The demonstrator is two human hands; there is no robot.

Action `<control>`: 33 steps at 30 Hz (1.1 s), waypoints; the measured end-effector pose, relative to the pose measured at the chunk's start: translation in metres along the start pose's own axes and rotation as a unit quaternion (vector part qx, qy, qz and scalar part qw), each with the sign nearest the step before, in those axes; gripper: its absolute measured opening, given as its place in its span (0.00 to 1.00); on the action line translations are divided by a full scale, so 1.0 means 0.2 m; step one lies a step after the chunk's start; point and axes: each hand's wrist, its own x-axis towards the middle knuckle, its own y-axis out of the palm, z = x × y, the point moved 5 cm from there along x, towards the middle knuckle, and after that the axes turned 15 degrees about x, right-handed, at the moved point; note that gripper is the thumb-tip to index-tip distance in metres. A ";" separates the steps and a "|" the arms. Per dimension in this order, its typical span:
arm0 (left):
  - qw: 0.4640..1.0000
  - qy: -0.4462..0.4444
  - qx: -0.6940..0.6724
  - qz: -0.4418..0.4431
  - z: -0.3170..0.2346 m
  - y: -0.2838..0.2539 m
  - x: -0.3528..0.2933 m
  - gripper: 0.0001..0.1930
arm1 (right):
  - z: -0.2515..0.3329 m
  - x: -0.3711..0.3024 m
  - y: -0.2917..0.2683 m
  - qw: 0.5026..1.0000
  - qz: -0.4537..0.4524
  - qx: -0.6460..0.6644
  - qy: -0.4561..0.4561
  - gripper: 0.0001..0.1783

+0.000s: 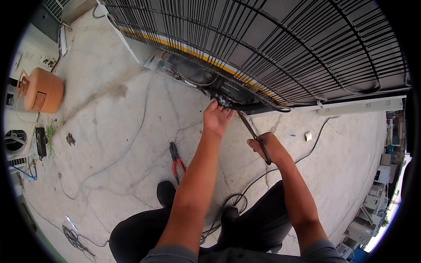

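Note:
At the bottom of an upturned-looking refrigerator back (263, 57), my left hand (218, 118) has its fingers curled round a small dark part (223, 101) beside the compressor (195, 72). What exactly that part is cannot be made out. My right hand (274, 148) grips long dark scissors (250, 126) by their looped handle. Their tip reaches up to the black tubing next to my left fingertips; whether it touches is unclear. Red-handled pliers (177, 161) lie on the concrete left of my left forearm, with a thin screwdriver-like rod (164, 128) just beyond.
A black condenser grid (302, 39) overhangs the work spot. Black cable (258, 177) snakes past my shoes, and a grey cord (140, 125) crosses the floor at left. An orange gas cylinder (47, 91) stands far left. Several boxy units (370, 201) line the right side.

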 end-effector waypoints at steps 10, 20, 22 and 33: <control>0.963 0.052 0.233 -0.128 -0.04 -0.04 0.04 0.09 | -0.09 -0.11 0.13 0.949 0.115 -0.278 0.090 0.39; 0.978 0.110 0.106 -0.145 -0.09 0.02 0.05 0.09 | -0.11 -0.10 0.20 0.942 0.101 -0.308 0.085 0.39; 0.988 0.069 0.083 -0.109 -0.11 0.02 0.05 0.14 | -0.12 -0.12 0.20 0.942 0.115 -0.303 0.091 0.39; 0.902 0.090 0.268 -0.328 -0.07 0.05 0.11 0.23 | -0.16 -0.12 0.11 0.955 0.085 -0.269 0.093 0.38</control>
